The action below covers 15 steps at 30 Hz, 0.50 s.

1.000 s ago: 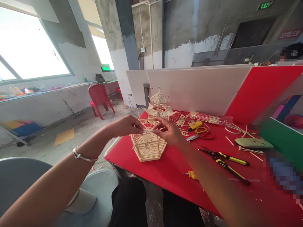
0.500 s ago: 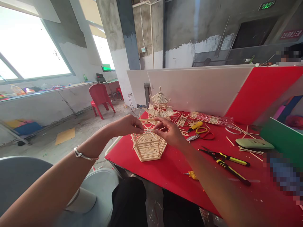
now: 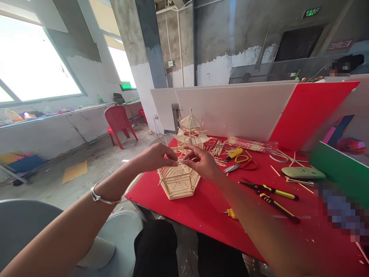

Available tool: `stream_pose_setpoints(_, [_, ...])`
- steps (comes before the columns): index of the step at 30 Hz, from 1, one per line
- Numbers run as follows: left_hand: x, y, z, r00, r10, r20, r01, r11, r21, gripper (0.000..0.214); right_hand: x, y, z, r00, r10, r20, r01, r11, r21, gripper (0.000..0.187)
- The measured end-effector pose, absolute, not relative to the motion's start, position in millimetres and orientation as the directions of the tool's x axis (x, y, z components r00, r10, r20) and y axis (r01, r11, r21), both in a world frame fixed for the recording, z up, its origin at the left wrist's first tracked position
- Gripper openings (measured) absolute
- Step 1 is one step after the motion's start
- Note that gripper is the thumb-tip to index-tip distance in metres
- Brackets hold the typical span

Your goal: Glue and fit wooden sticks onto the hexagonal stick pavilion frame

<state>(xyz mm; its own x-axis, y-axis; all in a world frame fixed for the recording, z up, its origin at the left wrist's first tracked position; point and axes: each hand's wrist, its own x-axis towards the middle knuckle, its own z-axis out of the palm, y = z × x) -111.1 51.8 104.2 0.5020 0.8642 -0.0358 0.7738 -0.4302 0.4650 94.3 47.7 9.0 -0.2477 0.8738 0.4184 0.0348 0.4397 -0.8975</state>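
On the red tabletop stands a pagoda model built from thin wooden sticks, with a pointed tiered roof (image 3: 190, 122) at the back and a hexagonal base with low railings (image 3: 180, 188) in front. Above the base's far side, my left hand (image 3: 160, 157) is closed, thumb and fingertips pinched on a thin wooden stick (image 3: 180, 162). My right hand (image 3: 200, 163) faces it from the other side, also pinching, at the stick's right end. The fingers hide much of the stick and the railing behind, so I cannot tell whether the stick touches the model.
Loose sticks (image 3: 217, 148) and a bagged bundle (image 3: 250, 144) lie behind my right hand. To the right are red-and-yellow-handled cutters (image 3: 240, 163), black-and-yellow pliers (image 3: 271, 192) and a green case (image 3: 302, 172). A yellow-handled tool (image 3: 231, 214) lies by my right forearm.
The view has shifted slightly, moving the scene left. Both hands stay pinched over the base in nearly the same place, slightly closer together.
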Motion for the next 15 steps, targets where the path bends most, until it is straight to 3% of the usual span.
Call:
stream_pose_setpoints(6, [-100,52,95,0.415,0.909,0.045,0.848,-0.404,0.342,0.027,92,48,11,-0.263,0.869,0.418,0.026,0.440,-0.898,0.047])
stream_pose_setpoints(9, [-100,55,90,0.454,0.886,0.096,0.813,-0.456,0.362,0.023,92,47,17,-0.249,0.863,0.439,0.067,0.468,-0.881,0.048])
stream_pose_setpoints(13, [-100,50,92,0.474,0.855,0.210,0.735,-0.516,0.441,0.023,131,41,15,-0.173,0.856,0.486,0.259,0.516,-0.816,0.049])
stream_pose_setpoints(15, [-98,38,95,0.460,0.846,0.269,0.698,-0.532,0.480,0.024,175,32,0,-0.154,0.903,0.402,0.437,0.427,-0.792,0.047])
